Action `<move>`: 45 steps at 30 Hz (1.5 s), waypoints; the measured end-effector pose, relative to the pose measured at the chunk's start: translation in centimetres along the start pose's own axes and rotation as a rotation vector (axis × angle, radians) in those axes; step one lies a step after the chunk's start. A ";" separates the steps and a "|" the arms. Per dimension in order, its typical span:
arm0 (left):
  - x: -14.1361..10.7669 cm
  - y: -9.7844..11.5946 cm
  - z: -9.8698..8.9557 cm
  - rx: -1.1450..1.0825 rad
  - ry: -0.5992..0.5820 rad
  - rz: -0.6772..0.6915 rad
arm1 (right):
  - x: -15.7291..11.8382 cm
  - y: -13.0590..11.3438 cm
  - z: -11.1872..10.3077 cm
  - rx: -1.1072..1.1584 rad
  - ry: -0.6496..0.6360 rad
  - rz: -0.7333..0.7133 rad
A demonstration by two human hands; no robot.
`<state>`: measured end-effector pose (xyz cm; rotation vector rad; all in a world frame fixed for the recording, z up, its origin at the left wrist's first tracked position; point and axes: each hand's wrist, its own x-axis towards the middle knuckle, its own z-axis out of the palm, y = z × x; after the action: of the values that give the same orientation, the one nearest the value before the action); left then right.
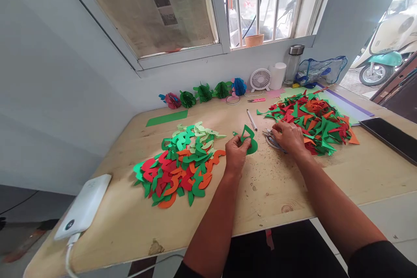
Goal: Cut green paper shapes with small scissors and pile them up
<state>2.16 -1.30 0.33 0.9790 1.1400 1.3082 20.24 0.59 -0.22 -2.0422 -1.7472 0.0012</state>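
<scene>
My left hand (237,153) is closed, thumb and fingers pinching a green paper cutout (252,145) above the table. The cutout has a rounded lower edge and an angular opening near its top. My right hand (289,137) is closed low over the tabletop, with bent fingers at a pair of metal scissors (268,134); the hand partly hides them, so the grip is not fully visible. Left of my left hand lies a pile of curved paper cutouts (182,167) in green, red and orange. Beyond my right hand lies a heap of pointed paper scraps (321,119).
A white pen (252,120) and pink cutter (256,100) lie behind my hands. Honeycomb paper ornaments (204,92), a small fan (260,79) and glass bottle (293,65) line the wall. A power bank (84,206) sits left, a phone (392,137) right.
</scene>
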 end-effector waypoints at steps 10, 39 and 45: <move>0.0 0.0 0.3 -0.058 -0.010 -0.024 | 0.0 -0.3 0.8 -0.065 -0.080 0.005; -0.1 0.6 0.7 -0.115 -0.046 -0.042 | 0.8 0.0 1.5 0.035 -0.127 0.077; 0.0 0.2 0.6 -0.115 -0.050 -0.030 | 0.7 -0.2 1.3 0.042 -0.162 0.081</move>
<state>2.69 -1.21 0.68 0.9028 1.0265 1.3037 19.84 1.73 -1.12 -2.1323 -1.7410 0.2330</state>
